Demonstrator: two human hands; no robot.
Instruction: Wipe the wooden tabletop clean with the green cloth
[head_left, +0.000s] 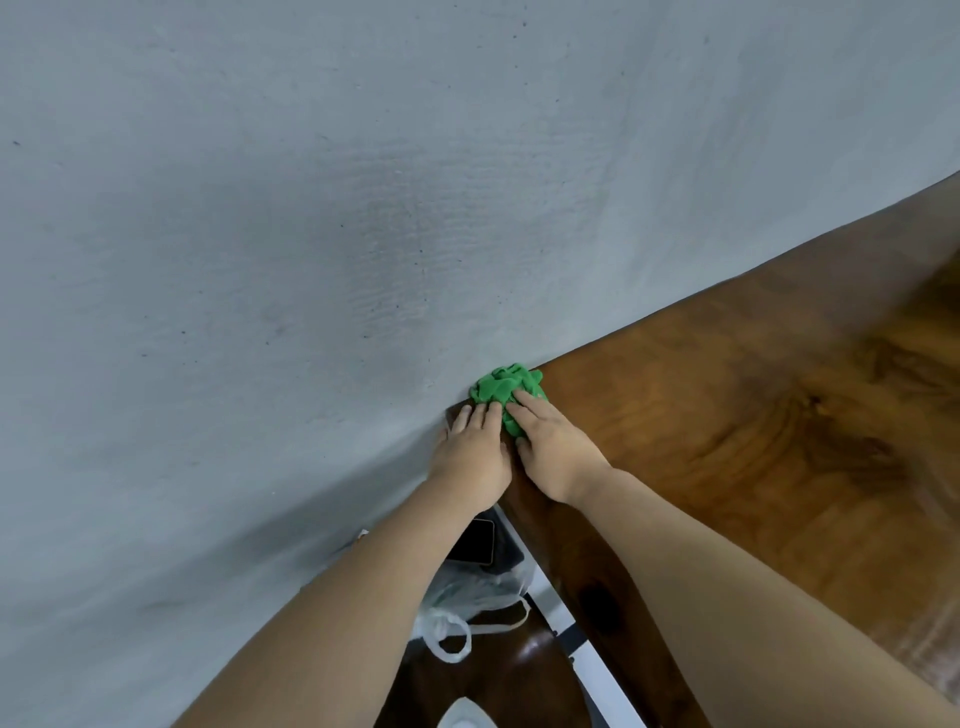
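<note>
A crumpled green cloth (501, 388) lies in the far left corner of the wooden tabletop (753, 441), right against the grey wall. My right hand (553, 449) presses flat on the near side of the cloth, fingers spread over it. My left hand (470, 457) lies flat on the table's corner edge just left of the cloth, fingertips touching or nearly touching the cloth's near edge. Both forearms reach in from the bottom of the view.
A grey textured wall (311, 234) fills the upper left and meets the table's back edge. Below the table's left edge lie a dark phone (470, 540), a clear plastic bag (467, 608), and a white object (467, 714) on a lower dark surface.
</note>
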